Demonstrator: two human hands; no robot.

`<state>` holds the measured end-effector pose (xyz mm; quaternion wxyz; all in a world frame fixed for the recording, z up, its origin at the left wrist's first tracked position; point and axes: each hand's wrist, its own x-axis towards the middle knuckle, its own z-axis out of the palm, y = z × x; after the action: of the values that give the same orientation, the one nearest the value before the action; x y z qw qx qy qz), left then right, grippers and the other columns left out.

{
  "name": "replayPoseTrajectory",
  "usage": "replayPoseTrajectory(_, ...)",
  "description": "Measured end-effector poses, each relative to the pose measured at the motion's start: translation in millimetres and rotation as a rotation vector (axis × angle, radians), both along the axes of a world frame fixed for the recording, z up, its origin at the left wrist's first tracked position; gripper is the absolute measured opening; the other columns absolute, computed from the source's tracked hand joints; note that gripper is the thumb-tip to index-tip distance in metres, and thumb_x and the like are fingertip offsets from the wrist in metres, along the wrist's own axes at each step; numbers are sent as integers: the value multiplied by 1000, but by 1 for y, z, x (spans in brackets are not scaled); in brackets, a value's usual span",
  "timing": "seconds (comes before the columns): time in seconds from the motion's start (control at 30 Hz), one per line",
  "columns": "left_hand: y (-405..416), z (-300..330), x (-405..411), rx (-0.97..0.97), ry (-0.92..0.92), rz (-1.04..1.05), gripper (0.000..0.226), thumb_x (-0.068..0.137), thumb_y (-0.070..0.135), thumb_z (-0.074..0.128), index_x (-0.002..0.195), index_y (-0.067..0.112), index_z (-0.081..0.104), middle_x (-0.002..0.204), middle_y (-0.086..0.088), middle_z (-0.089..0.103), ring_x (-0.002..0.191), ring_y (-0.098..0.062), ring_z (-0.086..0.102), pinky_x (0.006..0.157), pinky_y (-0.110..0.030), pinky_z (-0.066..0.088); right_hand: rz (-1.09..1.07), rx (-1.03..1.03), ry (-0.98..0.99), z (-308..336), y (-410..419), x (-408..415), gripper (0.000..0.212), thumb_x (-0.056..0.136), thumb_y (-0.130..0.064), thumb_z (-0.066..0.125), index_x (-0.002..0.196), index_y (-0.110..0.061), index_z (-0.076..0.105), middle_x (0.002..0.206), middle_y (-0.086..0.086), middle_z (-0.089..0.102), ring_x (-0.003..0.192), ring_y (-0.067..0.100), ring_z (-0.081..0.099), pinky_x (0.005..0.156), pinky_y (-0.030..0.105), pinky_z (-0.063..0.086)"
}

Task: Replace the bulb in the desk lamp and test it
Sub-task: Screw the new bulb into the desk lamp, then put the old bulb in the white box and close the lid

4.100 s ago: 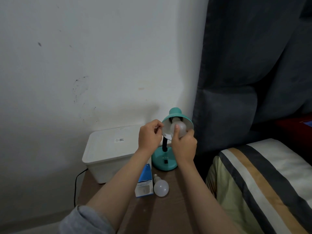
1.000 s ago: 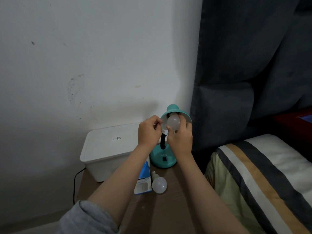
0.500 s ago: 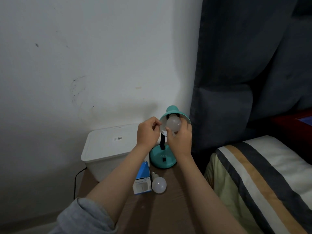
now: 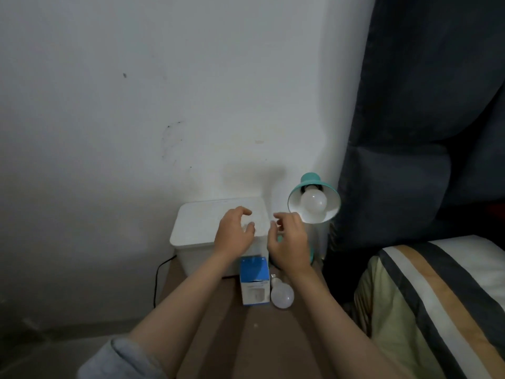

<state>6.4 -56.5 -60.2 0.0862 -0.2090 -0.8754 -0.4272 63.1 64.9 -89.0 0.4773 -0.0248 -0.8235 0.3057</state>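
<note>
White wall (image 4: 164, 91), far and left, fills most of the view; dark curtain (image 4: 426, 105) hangs at far right, and below it, near right, lies striped bedding (image 4: 437, 305) in cream, tan and dark bands. My side table (image 4: 218, 332), brown-topped, runs from the near edge toward the wall. On its far left part stands a white lidded box (image 4: 205, 228), with a black cable (image 4: 158, 280) dropping past its left side. To the right of the box stands the teal desk lamp (image 4: 314, 198), shade tilted toward me; a white bulb (image 4: 313, 201) sits inside the shade, unlit, its neck in the socket. My left hand (image 4: 235, 233) hovers over the box lid, fingers loosely curled and spread apart, gripping nothing. My right hand (image 4: 289, 244) hovers just below and left of the shade, covering most of the lamp base; its fingers are likewise half open and curved, and they touch neither bulb nor shade. A grey sleeve (image 4: 120, 359) is pushed up my left arm at the near edge. Between my forearms on the tabletop stands a blue and white carton (image 4: 254, 280), and touching its right side lies a spare bulb (image 4: 281, 295) on its side, screw cap pointing toward the lamp.
</note>
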Motion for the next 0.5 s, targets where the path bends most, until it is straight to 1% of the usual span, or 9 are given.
replayPoseTrajectory(0.07,-23,-8,-6,-20,11,99,28,84,18,60,111,15,56,120,-6,55,112,-22,51,87,-26,39,113,3,-187,-10,-12,-12,25,85,-13,61,108,-5,58,101,9,58,92,22,58,79,33,53)
replayPoseTrajectory(0.13,-45,-17,-15,-85,14,218,35,81,26,63,114,16,54,127,-10,49,118,-28,47,97,-36,40,166,-84,-370,-15,-17,-26,41,84,-22,64,120,-6,53,116,10,53,110,23,51,94,33,47)
replayPoseTrajectory(0.2,-66,-26,-23,-216,-7,341,50,78,41,64,121,19,49,140,-14,38,129,-33,35,108,-47,29,161,-183,-487,-19,-15,-41,60,80,-32,68,130,-9,45,129,12,45,121,26,44,102,39,43)
replayPoseTrajectory(0.27,-84,-33,-31,-304,-54,418,69,72,57,64,127,21,44,142,-16,31,134,-35,26,110,-51,22,150,-225,-614,-20,-9,-56,79,75,-46,70,137,-13,36,139,12,36,130,29,34,107,43,37)
replayPoseTrajectory(0.33,-99,-39,-38,-311,-142,447,86,63,71,63,130,22,40,141,-18,31,134,-37,24,109,-52,23,157,-223,-739,-20,-3,-67,98,67,-59,72,143,-17,27,146,12,29,135,30,25,110,45,30)
replayPoseTrajectory(0.37,-106,-42,-42,-316,-188,439,95,57,77,62,131,22,38,139,-17,33,133,-37,27,108,-52,26,171,-226,-786,-19,0,-72,108,61,-63,74,145,-18,23,148,11,27,137,31,24,111,46,29)
replayPoseTrajectory(0.43,-114,-43,-49,-325,-260,373,110,46,86,58,133,23,34,136,-14,39,128,-35,36,105,-51,35,219,-225,-860,-18,5,-82,127,46,-72,75,146,-19,19,149,9,28,137,29,26,111,47,30)
replayPoseTrajectory(0.5,-117,-44,-52,-257,-317,303,113,47,80,66,137,21,31,135,-13,39,126,-33,39,104,-47,39,243,-174,-915,-17,8,-88,138,32,-78,74,145,-18,22,145,9,33,132,29,34,107,48,37)
